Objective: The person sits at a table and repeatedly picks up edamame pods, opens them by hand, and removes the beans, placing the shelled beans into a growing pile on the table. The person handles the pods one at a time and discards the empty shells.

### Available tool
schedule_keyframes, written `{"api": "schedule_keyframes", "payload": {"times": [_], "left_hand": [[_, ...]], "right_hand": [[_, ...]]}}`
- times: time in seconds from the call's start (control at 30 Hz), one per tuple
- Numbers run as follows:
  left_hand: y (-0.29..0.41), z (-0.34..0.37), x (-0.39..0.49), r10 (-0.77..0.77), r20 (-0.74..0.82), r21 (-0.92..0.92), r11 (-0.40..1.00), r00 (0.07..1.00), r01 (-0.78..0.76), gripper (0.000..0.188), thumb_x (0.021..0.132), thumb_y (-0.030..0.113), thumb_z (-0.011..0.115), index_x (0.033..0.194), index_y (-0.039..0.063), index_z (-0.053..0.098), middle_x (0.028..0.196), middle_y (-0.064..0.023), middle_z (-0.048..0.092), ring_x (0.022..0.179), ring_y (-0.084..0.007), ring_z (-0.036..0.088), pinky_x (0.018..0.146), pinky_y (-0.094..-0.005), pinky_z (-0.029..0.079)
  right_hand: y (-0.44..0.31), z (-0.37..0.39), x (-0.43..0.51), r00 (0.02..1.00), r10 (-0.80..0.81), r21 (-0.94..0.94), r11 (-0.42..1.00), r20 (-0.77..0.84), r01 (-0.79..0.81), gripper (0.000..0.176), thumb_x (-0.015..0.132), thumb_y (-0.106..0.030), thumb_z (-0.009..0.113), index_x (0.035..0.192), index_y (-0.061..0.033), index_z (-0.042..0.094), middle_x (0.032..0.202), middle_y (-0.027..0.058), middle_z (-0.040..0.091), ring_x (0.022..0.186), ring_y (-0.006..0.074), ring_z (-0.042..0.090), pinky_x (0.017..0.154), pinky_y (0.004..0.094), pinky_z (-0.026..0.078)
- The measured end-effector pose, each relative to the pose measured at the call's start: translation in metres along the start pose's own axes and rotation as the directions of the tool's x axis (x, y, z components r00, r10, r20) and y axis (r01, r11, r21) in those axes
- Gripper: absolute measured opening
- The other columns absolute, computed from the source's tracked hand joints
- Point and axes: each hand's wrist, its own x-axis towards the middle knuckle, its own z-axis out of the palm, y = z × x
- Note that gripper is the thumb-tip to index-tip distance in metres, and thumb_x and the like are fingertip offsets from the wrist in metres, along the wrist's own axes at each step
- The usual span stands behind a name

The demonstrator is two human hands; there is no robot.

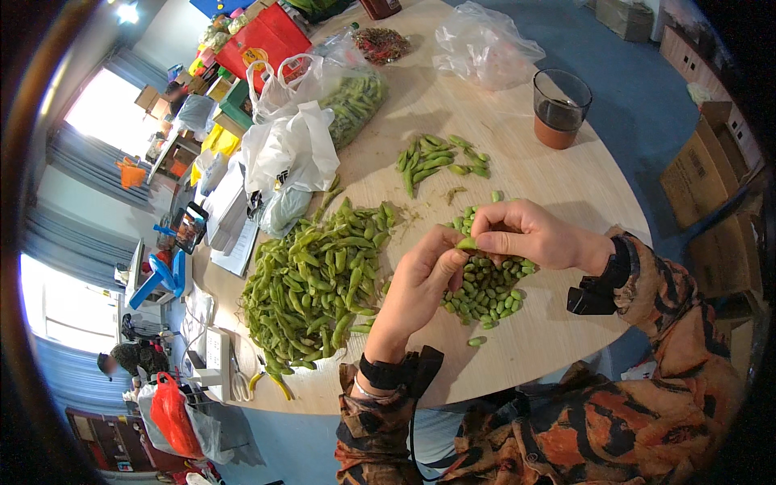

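Note:
Between the fingertips of my left hand (pixel 424 279) and my right hand (pixel 533 236) is a green soybean pod (pixel 466 244), pinched from both sides. Both hands hover over a heap of shelled green soybeans (pixel 491 288), partly hidden by the fingers. A single bean (pixel 476 341) lies apart, nearer to me. To the left of my left hand spreads a large pile of unshelled pods (pixel 309 285). Beyond the hands sits a small group of pods (pixel 433 159), some of which look flattened.
A glass of dark liquid (pixel 561 112) stands at the table's far right edge, near a clear plastic bag (pixel 485 45). White plastic bags (pixel 291 148) and a bag of pods (pixel 354 100) are at the back left. Pliers (pixel 273 379) and a power strip (pixel 217 361) lie left.

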Motion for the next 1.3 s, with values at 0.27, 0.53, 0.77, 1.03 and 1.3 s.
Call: {"api": "schedule_keyframes", "payload": {"times": [0.27,0.53,0.77,1.03,1.3], "left_hand": [[-0.002,0.000,0.003,0.027,-0.036,0.156,0.987,0.999,-0.021,0.022,0.109,0.022,0.055,0.105,0.001,0.061,0.077,-0.0023,0.060,0.064,-0.0093,0.054,0.059,-0.0257,0.044],[-0.002,-0.004,0.002,-0.060,0.040,-0.104,0.992,0.997,0.064,0.032,0.112,0.028,0.049,0.093,0.004,0.058,0.071,0.0021,0.052,0.059,-0.0074,0.046,0.054,-0.0240,0.036],[0.001,-0.005,0.000,-0.098,0.091,-0.149,0.983,0.991,0.111,0.037,0.112,0.033,0.046,0.089,0.006,0.057,0.069,0.0025,0.048,0.057,-0.0074,0.043,0.053,-0.0237,0.034],[0.003,-0.004,-0.003,-0.077,0.167,-0.209,0.972,0.983,0.112,0.039,0.112,0.035,0.045,0.087,0.007,0.056,0.071,0.0021,0.049,0.058,-0.0079,0.043,0.053,-0.0237,0.035],[0.003,0.000,-0.002,-0.129,0.087,-0.189,0.971,0.988,0.143,0.041,0.112,0.038,0.044,0.089,0.007,0.056,0.072,0.0026,0.048,0.058,-0.0075,0.043,0.053,-0.0236,0.035]], "right_hand": [[-0.001,0.003,-0.001,0.999,0.024,0.000,1.000,0.037,-0.024,0.016,0.107,-0.020,0.058,0.104,-0.0044,0.060,0.090,-0.0020,0.059,0.080,0.0061,0.054,0.072,0.0239,0.047],[-0.002,0.004,-0.001,0.999,-0.027,-0.098,0.995,0.025,0.030,0.008,0.106,-0.012,0.058,0.105,-0.0042,0.059,0.090,-0.0027,0.055,0.081,0.0064,0.049,0.072,0.0251,0.044],[-0.003,0.005,0.000,0.992,-0.123,-0.257,0.959,0.012,0.122,0.010,0.104,-0.011,0.059,0.108,-0.0026,0.060,0.091,0.0012,0.061,0.085,0.0099,0.054,0.078,0.0284,0.048],[-0.006,0.006,-0.002,0.992,-0.129,-0.330,0.936,-0.007,0.119,0.012,0.103,-0.012,0.060,0.109,-0.0017,0.061,0.094,0.0064,0.067,0.086,0.0114,0.059,0.080,0.0305,0.050],[-0.005,0.012,-0.001,0.989,-0.108,-0.179,0.980,-0.101,0.089,0.014,0.101,-0.011,0.064,0.111,-0.0019,0.061,0.095,0.0039,0.067,0.089,0.0105,0.061,0.081,0.0292,0.051]]}}
